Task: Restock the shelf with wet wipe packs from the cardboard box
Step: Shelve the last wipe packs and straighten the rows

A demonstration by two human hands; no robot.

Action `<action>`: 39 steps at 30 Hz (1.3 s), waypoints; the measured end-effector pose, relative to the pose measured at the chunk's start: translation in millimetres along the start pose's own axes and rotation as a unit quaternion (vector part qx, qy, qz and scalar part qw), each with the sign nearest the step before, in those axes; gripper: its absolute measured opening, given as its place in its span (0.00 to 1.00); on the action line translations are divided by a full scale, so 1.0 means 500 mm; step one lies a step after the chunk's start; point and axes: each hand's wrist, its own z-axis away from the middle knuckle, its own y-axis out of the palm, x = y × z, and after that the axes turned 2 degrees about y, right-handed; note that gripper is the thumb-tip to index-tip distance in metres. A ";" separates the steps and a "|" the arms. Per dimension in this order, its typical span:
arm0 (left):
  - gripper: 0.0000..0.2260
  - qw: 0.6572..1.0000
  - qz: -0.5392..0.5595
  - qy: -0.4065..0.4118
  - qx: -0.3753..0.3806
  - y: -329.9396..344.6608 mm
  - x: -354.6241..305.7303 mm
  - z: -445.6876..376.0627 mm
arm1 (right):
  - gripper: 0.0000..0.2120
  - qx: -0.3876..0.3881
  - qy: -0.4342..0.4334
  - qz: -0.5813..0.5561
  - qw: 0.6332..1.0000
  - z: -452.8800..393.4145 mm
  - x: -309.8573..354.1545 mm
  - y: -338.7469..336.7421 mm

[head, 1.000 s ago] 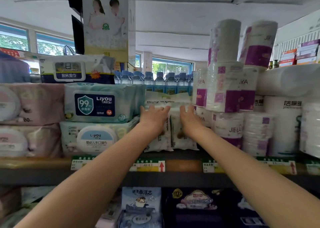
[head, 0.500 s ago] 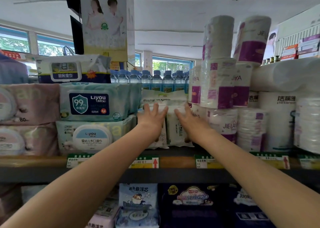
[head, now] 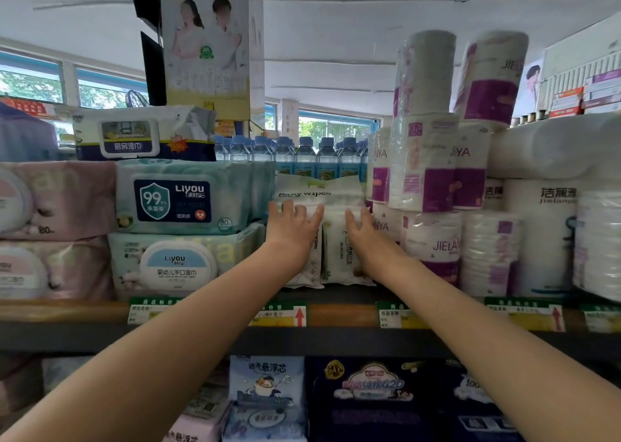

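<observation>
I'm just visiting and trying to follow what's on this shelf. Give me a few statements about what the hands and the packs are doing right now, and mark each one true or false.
1. Both hands, the left hand and the right hand, rest flat with open fingers against the white baby wipes packs. True.
2. The white packs lie flat in a stack. False: they stand upright, side by side.
3. Toilet paper rolls stand to the right of the white packs. True.
4. The Liyou wipes pack sits on the shelf below. False: it lies on the same shelf, left of the hands.
5. Water bottles stand behind the white packs. True.
</observation>
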 end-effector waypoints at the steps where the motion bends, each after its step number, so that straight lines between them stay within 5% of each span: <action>1: 0.44 1.000 -0.006 -0.005 -0.001 0.001 0.000 0.004 | 0.45 -0.003 0.004 -0.003 1.000 0.000 0.002 0.001; 8: 0.39 0.998 0.038 0.046 -0.032 0.001 0.001 0.014 | 0.43 -0.007 0.009 -0.008 1.000 0.006 0.007 -0.008; 13: 0.39 0.990 0.103 0.057 -0.071 0.003 0.003 0.018 | 0.35 -0.075 -0.005 0.035 0.997 0.014 0.020 -0.047; 23: 0.24 0.942 0.270 0.038 -0.198 -0.040 -0.032 0.040 | 0.16 -0.134 -0.006 -0.070 0.988 0.047 0.039 -0.138; 33: 0.23 0.867 0.337 0.253 -0.264 -0.042 0.010 0.218 | 0.14 -0.237 0.199 -0.157 0.938 0.234 0.145 -0.200; 39: 0.22 0.822 0.374 0.402 -0.153 0.026 -0.020 0.383 | 0.12 -0.090 0.402 -0.115 0.904 0.505 0.210 -0.147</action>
